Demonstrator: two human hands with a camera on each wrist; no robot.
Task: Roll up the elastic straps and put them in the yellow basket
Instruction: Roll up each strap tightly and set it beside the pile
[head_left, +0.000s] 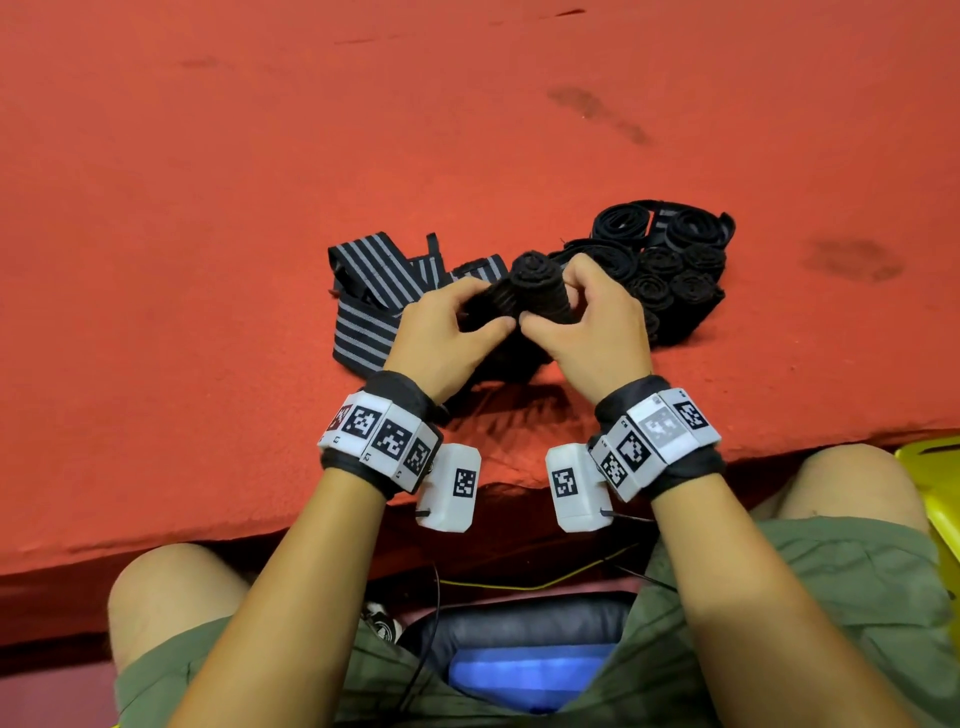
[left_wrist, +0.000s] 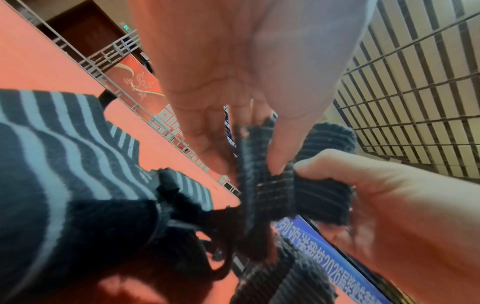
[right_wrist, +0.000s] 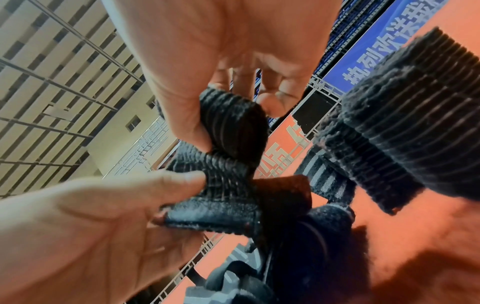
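As the roll tightens, the left hand (head_left: 441, 332) pinches the loose tail while the right hand (head_left: 597, 322) grips the rolled black strap (head_left: 537, 291), held just above the red table (head_left: 208, 208); the yellow basket (head_left: 935, 478) sits beside the table's near edge.

Behind my hands a blue banner (left_wrist: 335, 265) carries white Chinese characters and the number 2026. The same banner in my right wrist view shows more white characters, cut off at the edge. The white blocks (head_left: 382, 439) strapped to my wrists bear only black-and-white square codes, with tiny marks too small to read.
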